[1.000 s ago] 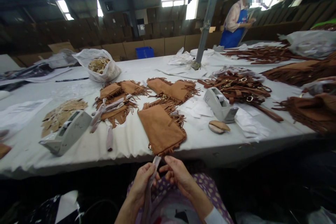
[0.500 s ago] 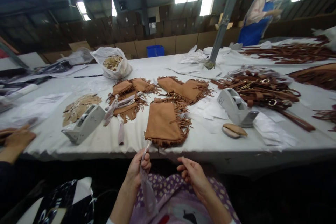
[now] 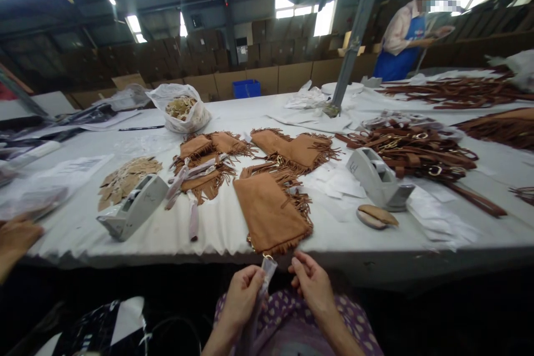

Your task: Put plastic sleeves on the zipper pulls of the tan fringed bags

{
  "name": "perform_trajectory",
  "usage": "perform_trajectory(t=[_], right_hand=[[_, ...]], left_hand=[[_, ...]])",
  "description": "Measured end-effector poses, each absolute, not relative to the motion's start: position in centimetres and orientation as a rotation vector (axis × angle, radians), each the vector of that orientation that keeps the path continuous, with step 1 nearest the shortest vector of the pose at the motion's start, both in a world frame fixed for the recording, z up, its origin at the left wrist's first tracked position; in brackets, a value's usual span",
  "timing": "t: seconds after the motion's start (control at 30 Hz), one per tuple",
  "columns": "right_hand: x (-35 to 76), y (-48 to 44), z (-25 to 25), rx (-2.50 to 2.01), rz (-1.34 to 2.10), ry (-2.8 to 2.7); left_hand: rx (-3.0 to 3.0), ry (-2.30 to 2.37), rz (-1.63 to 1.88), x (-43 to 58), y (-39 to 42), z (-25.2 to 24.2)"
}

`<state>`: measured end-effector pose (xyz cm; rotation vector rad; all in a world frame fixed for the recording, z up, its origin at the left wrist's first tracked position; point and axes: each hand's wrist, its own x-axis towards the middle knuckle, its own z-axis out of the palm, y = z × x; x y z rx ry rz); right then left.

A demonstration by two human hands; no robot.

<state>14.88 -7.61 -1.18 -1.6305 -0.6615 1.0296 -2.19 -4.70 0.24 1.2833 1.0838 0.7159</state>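
My left hand (image 3: 246,292) is closed around a strap in a clear plastic sleeve (image 3: 269,268). A gold-coloured ring (image 3: 267,256) shows at the sleeve's upper end, beside the lower corner of a tan fringed bag (image 3: 271,214). The bag lies flat at the table's front edge; whether the ring is fastened to it, I cannot tell. To the right of the sleeve and apart from it, my right hand (image 3: 312,283) is loosely curled below the bag's edge. Its fingers are slightly apart, with nothing visible in them.
More fringed tan bags (image 3: 294,147) lie behind. Tape dispensers (image 3: 136,206) (image 3: 375,178) stand either side, with brown straps (image 3: 417,147) at right. A bag of metal fittings (image 3: 179,108) sits farther back. Another person's hand (image 3: 19,239) is at left; a person in a blue apron (image 3: 400,44) stands beyond.
My left hand has moved right with the sleeved strap. The tan bag has turned and shifted toward me at the table edge. The other person's hand at left has moved farther left.
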Motion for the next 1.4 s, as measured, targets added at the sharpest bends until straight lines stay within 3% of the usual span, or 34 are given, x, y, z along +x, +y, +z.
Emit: perform_trajectory(t=[0.17, 0.33, 0.57, 0.77, 1.23, 1.4], right_hand=[[16.5, -7.0, 1.0, -1.874, 0.586, -0.766], [18.4, -6.3, 1.5, -1.996, 0.537, -0.909], [18.5, -6.5, 0.1, -1.881, 0.544, -0.915], [18.7, -7.8, 0.0, -2.045, 0.083, -1.114], [17.8, -4.9, -1.9, -2.07, 0.006, -1.48], [18.8, -3.6, -1.9, -1.911, -0.035, -1.618]], left_hand=[[1.623, 0.912, 0.6, 0.3, -6.2, 1.1], [1.797, 1.257, 1.015, -0.5, -4.8, 0.1], [2.326, 1.239, 1.2, 0.2, -3.7, -3.4], [2.496, 1.04, 1.366, 0.7, -3.7, -4.8], [2.649, 0.843, 1.325, 1.6, -1.7, -4.8], [2.554, 0.86, 1.123, 0.4, -1.6, -4.0]])
